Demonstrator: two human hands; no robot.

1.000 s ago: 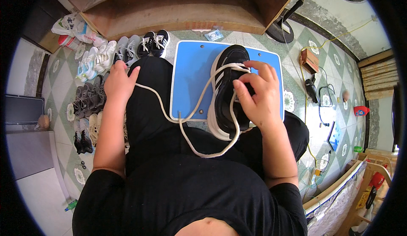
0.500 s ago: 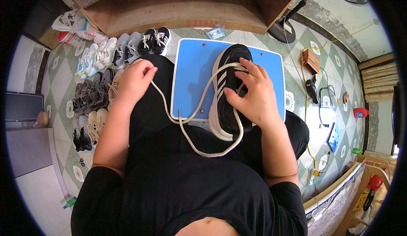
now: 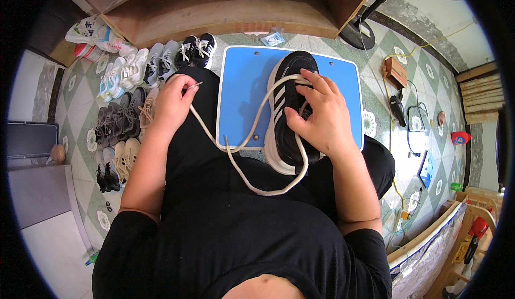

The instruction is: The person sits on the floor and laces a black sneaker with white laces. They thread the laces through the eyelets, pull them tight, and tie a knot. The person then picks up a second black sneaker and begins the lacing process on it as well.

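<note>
While a black sneaker (image 3: 289, 111) with white stripes and a thick pale sole is lain on a flat blue board (image 3: 241, 100) across the lap, it is pressed down by the right hand (image 3: 316, 114), fingers spread. A flat cream lace (image 3: 252, 138) is looped loosely over it, one tipped end pinched by the left hand (image 3: 171, 103). Shoes (image 3: 126, 95) are lined on patterned tile.

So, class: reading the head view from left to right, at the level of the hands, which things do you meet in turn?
Rows of shoes on the floor → left hand, pinching the lace tip → cream shoelace → blue board → black shoe → right hand, resting on the shoe → black tool on the floor tiles.
</note>
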